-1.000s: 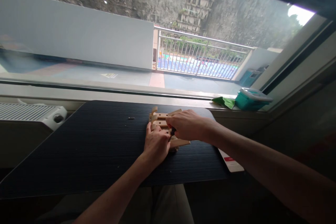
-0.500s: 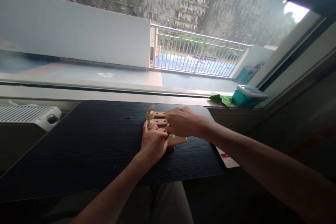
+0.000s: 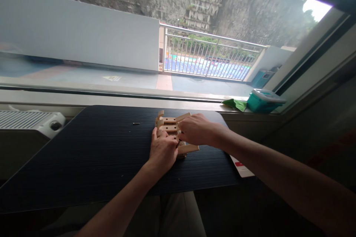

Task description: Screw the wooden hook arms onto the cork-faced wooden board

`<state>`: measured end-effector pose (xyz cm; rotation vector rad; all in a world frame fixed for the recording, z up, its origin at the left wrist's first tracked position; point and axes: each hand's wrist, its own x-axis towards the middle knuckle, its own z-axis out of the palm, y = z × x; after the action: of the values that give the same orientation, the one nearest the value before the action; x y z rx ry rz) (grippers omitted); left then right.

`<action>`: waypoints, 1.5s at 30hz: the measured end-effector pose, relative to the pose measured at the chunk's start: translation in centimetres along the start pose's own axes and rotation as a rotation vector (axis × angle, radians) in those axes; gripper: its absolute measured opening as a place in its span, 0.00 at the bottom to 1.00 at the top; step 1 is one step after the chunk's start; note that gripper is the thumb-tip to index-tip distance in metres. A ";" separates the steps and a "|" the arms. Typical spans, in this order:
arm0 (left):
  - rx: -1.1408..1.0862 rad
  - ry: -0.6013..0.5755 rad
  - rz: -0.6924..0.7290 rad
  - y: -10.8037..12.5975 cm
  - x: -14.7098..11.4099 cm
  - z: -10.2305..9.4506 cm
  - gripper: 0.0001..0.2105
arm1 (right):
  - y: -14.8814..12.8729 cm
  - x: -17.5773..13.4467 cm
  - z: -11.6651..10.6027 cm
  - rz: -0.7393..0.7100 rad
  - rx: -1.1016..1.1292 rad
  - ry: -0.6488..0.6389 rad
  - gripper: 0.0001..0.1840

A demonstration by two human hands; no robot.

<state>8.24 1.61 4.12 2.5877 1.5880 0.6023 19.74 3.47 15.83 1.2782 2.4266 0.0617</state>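
A small light-wood rack-like piece [image 3: 168,120] lies on the dark table, its slats marked with dark holes and its curved end pieces sticking up. My left hand [image 3: 164,150] is closed over the piece's near left part, thumb at the left edge and fingers across the slats. From the right, my right hand [image 3: 194,129] reaches over the piece with its fingers curled together. Something thin and dark [image 3: 178,143] shows below those fingers, beside the left fingertips; its kind is unclear. The right fingertips are partly hidden.
On the black table [image 3: 91,155] lies a small thin metal-looking item [image 3: 136,123]. A white and red card or booklet [image 3: 242,166] sits at the right edge. Along the sill are a green cloth [image 3: 235,104] and a teal lidded box [image 3: 264,102]. A white radiator [image 3: 30,124] stands left.
My right hand has shifted very slightly right, and the thin dark thing below its fingers shows at a different tilt. My left hand keeps its place on the wooden piece.
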 end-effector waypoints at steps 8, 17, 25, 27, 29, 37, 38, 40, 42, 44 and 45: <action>-0.031 -0.005 -0.004 -0.2 0.1 0.6 0.06 | -0.5 -0.9 -1.3 -0.090 0.026 -0.012 0.10; 0.001 -0.008 -0.024 0.0 0.0 0.3 0.06 | -0.6 0.2 0.1 -0.125 0.049 0.007 0.10; -0.042 -0.006 0.000 -0.1 0.0 0.5 0.06 | -0.6 -0.9 -0.8 -0.061 0.039 0.009 0.10; -0.047 0.006 0.003 -0.2 0.0 0.5 0.07 | -0.8 -1.0 -1.1 -0.087 0.030 0.002 0.09; -0.030 0.015 -0.003 -0.2 0.0 0.5 0.07 | -0.9 -0.8 -1.2 -0.101 0.015 -0.002 0.09; 0.038 -0.008 -0.004 -0.1 -0.1 0.5 0.07 | -0.8 0.2 0.5 -0.086 0.002 0.056 0.11; 0.045 -0.008 -0.001 -0.1 -0.1 0.6 0.06 | -0.8 0.2 0.5 -0.070 -0.002 0.057 0.11; 0.050 -0.006 0.007 -0.2 0.0 0.7 0.06 | -0.9 0.1 0.5 -0.041 -0.011 0.048 0.10; 0.048 -0.010 0.013 -0.3 0.0 0.8 0.06 | -0.9 -0.1 0.3 -0.033 -0.014 0.040 0.08; 0.050 -0.006 0.008 -0.3 0.0 0.8 0.06 | -1.1 -0.3 -0.1 -0.047 -0.010 0.037 0.08; 0.053 -0.001 0.005 -0.3 0.0 0.9 0.05 | -1.2 -0.4 -0.2 -0.059 -0.007 0.035 0.09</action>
<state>8.32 1.90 3.27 2.6298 1.6203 0.5669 18.95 2.51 15.94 1.2116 2.4893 0.0772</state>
